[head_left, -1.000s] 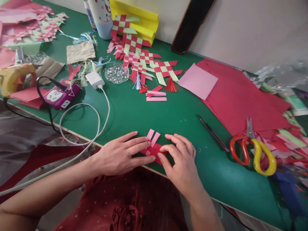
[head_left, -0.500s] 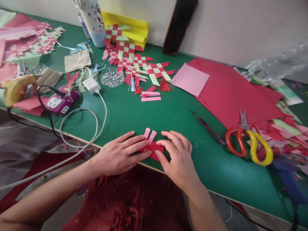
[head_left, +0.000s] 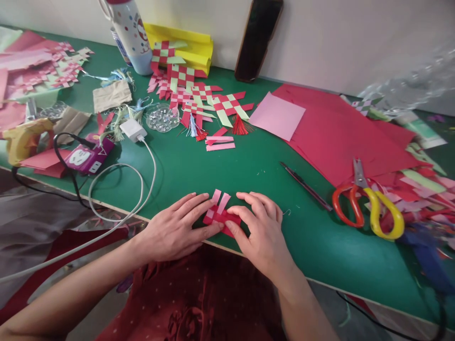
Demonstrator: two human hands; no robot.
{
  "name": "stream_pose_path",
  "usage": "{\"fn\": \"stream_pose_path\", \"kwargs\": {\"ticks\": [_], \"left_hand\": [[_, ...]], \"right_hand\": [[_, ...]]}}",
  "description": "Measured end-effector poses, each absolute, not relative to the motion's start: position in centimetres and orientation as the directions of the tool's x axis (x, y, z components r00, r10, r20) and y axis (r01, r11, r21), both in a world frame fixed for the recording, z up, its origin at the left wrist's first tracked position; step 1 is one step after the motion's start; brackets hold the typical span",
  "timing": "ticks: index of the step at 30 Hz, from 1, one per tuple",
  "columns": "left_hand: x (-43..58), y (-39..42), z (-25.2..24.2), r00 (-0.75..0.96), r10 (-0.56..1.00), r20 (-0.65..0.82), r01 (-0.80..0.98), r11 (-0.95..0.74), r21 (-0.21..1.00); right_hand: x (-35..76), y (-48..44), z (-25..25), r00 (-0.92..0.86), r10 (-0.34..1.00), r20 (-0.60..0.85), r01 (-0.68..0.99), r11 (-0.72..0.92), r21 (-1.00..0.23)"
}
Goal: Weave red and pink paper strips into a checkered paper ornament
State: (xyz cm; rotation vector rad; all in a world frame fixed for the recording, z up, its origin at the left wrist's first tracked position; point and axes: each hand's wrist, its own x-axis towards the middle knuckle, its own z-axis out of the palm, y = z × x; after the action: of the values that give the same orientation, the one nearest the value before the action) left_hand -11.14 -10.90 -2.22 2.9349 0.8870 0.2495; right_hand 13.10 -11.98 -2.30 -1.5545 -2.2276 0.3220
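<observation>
A small woven paper piece point(head_left: 219, 217) in red and pink lies at the table's front edge between my hands. Two pink strips point(head_left: 223, 202) stick out loose from its far side. My left hand point(head_left: 177, 225) rests flat over the left part, its fingers stretched out and its thumb pressing the near side. From the right, my right hand point(head_left: 261, 227) curls in, with thumb and index finger on the paper's right edge. Part of the weave under the fingers is hidden. Beyond it lie several cut paper strips point(head_left: 220, 139).
On the right are scissors point(head_left: 359, 182), a slim dark pen or knife point(head_left: 306, 186) and red paper sheets point(head_left: 341, 132). Finished woven papers point(head_left: 227, 105), a tray of beads point(head_left: 162, 117) and a bottle point(head_left: 133, 38) stand behind. A white cable point(head_left: 154, 163) loops at the left.
My left index and middle fingers have drawn back a little, uncovering more of the red and pink weave. My right fingertips have shifted slightly left on the paper.
</observation>
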Motion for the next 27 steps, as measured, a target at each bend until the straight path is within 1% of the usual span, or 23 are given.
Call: {"fn": "stream_pose_path", "kwargs": {"ticks": [5,17,24,27], "left_hand": [[-11.2,-10.8,-2.2,0.824,0.558,0.103,0.546,-0.829,0.123],[-11.2,-10.9,-2.6,0.820,0.553,0.150,0.542,-0.833,0.111],[-11.3,-10.8,-2.6,0.824,0.546,0.152,0.537,-0.838,0.101],[-11.3,-10.8,-2.7,0.822,0.549,0.149,0.542,-0.836,0.091]], "right_hand": [[13.0,-11.9,-2.3,-0.296,0.933,0.203,0.844,0.355,-0.402],[13.2,-11.9,-2.4,-0.307,0.928,0.210,0.844,0.367,-0.391],[12.8,-9.8,-1.5,-0.278,0.917,0.286,0.823,0.381,-0.421],[11.8,-8.6,-1.2,-0.296,0.913,0.281,0.824,0.393,-0.409]]}}
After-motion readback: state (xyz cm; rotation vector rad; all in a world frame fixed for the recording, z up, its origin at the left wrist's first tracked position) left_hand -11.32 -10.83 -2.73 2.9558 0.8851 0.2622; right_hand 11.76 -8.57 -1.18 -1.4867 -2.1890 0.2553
